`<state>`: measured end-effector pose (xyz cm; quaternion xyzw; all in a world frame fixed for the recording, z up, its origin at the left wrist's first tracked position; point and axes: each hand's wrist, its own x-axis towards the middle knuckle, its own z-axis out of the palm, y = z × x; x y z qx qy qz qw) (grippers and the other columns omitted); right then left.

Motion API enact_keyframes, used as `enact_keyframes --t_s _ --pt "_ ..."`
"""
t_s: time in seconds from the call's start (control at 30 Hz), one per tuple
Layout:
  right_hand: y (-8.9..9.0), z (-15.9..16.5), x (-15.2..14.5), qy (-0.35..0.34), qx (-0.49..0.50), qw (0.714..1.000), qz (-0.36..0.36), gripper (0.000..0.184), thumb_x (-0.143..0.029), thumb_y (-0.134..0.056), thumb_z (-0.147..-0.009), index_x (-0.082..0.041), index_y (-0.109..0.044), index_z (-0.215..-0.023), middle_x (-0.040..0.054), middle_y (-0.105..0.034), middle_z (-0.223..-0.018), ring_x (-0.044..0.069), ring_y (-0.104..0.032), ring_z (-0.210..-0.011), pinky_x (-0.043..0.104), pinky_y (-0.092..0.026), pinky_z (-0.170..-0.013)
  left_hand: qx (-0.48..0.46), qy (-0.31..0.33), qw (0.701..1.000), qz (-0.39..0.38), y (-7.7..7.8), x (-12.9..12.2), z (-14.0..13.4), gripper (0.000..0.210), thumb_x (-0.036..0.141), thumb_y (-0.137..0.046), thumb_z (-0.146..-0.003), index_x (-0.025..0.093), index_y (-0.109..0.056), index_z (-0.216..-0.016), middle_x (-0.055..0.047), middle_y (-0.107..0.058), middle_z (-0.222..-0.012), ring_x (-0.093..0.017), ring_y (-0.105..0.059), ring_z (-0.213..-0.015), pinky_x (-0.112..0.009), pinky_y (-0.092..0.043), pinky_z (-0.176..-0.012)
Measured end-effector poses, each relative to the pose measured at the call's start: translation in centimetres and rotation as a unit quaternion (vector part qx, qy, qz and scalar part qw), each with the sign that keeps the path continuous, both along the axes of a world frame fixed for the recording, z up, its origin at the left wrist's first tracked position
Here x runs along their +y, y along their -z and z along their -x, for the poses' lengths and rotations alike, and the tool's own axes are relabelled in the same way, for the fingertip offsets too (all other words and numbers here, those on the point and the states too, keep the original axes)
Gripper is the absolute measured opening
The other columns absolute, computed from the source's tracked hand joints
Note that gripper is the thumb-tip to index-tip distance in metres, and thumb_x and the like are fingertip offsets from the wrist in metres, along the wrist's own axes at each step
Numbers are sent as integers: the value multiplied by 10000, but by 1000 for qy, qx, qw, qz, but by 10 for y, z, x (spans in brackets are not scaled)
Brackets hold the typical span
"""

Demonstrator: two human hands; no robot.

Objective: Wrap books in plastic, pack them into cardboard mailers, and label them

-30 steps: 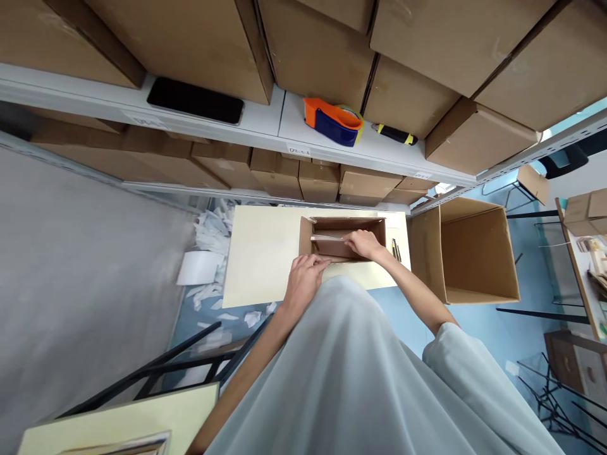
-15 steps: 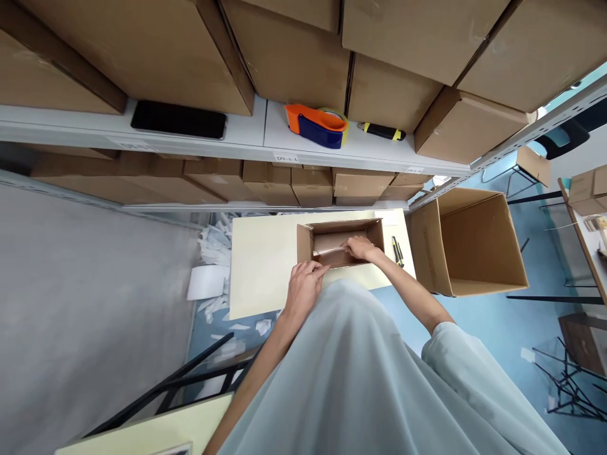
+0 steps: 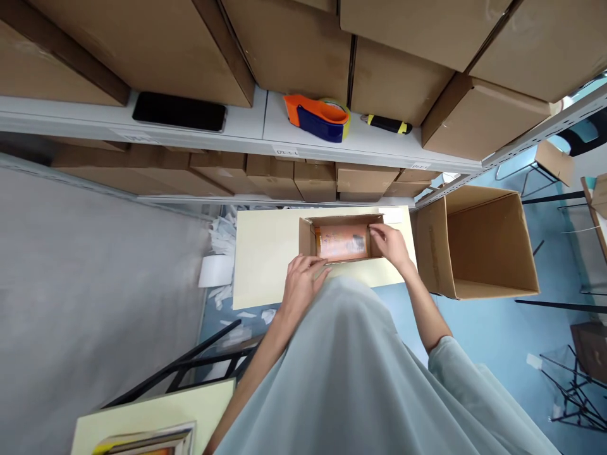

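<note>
A small open cardboard box sits on the cream tabletop. Inside it an orange-pink printed packet shows its face upward; its print is blurred. My right hand reaches over the box's right end, fingers bent and closed at the packet's upper right corner. At the near left corner of the box, my left hand has its fingers closed over the rim.
Above the cream table runs a shelf holding a phone, an orange-and-blue tape dispenser, a utility knife and several cartons. A large open carton stands right. White paper lies left.
The packet has gone from edge-on to face up inside the box. My right hand has shifted right, to the box's right end. My left hand stays at the near rim.
</note>
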<state>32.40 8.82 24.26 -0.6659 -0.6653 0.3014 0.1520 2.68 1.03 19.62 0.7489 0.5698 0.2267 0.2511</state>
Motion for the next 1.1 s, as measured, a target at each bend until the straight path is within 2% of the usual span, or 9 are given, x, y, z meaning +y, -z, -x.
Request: enact_keyframes --t_s 0.13,0.27,0.33,0.47,0.57,0.67,0.8,1.0,1.1 --pt "1 -29 -21 134 48 989 -31 359 -432 -587 -1031 -203 -790 -1219 129 -834 -1218 274 -794 -1021 420 -649 -942 -12 -136 990 -23 -6 4 -1 372 445 -601 -1076 243 -744 -1354 -179 -647 -1441 -371 -612 -1333 -554 -509 -1141" --pt "15 -37 -30 130 90 987 20 322 -420 -643 -983 -214 -791 -1180 117 -831 -1237 248 -794 -958 401 -650 -903 -29 -188 981 29 0 7 -3 511 431 -606 -1058 192 -607 -1510 -176 -664 -1277 -328 -710 -1096 -506 -593 -1012" --pt "22 -34 -33 105 109 988 30 318 -393 -646 -983 -223 -791 -1209 103 -821 -1273 223 -788 -926 378 -645 -889 -34 -184 982 43 3 7 -6 500 410 -593 -1060 199 -593 -1513 -162 -657 -1269 -301 -722 -1028 -477 -615 -962" --pt "31 -22 -36 31 121 991 50 277 -317 -639 -998 -237 -814 -1198 78 -805 -1336 193 -780 -913 339 -625 -918 -23 -173 984 36 4 3 -11 489 380 -577 -1065 218 -581 -1526 -158 -645 -1306 -291 -723 -1052 -451 -620 -958" --pt "36 -13 -35 -13 87 992 88 287 -294 -619 -1035 -238 -813 -1239 71 -820 -1315 212 -791 -970 339 -604 -965 -18 -171 984 41 2 1 -13 501 363 -582 -1057 227 -578 -1540 -147 -658 -1306 -282 -731 -1018 -447 -616 -957" --pt "39 -5 -31 -42 41 991 116 314 -321 -593 -1080 -236 -793 -1307 76 -826 -1304 234 -799 -1024 344 -588 -995 -6 -160 987 32 0 -1 -13 499 339 -568 -1057 235 -588 -1545 -152 -672 -1329 -309 -719 -1104 -469 -585 -1033" --pt "41 2 -24 -58 -2 991 119 334 -316 -550 -1111 -238 -775 -1344 72 -796 -1384 242 -790 -1105 342 -564 -1045 18 -144 989 13 2 0 -13 483 316 -540 -1058 203 -628 -1519 -171 -692 -1322 -346 -664 -1217 -506 -542 -1109" --pt "43 3 -18 -66 -24 992 107 338 -292 -534 -1116 -242 -756 -1366 68 -767 -1436 238 -767 -1184 331 -546 -1073 -17 -45 997 64 10 8 -19 442 181 -407 -1041 256 -762 -1293 -100 -712 -1369 -260 -697 -1248 -421 -545 -1145" --pt "47 4 -15 -53 -30 993 101 334 -305 -527 -1123 -240 -747 -1366 73 -763 -1435 237 -769 -1166 329 -548 -1055 -5 -35 997 76 16 17 -21 399 287 -420 -1092 236 -722 -1349 -112 -748 -1369 -283 -713 -1257 -440 -548 -1135"
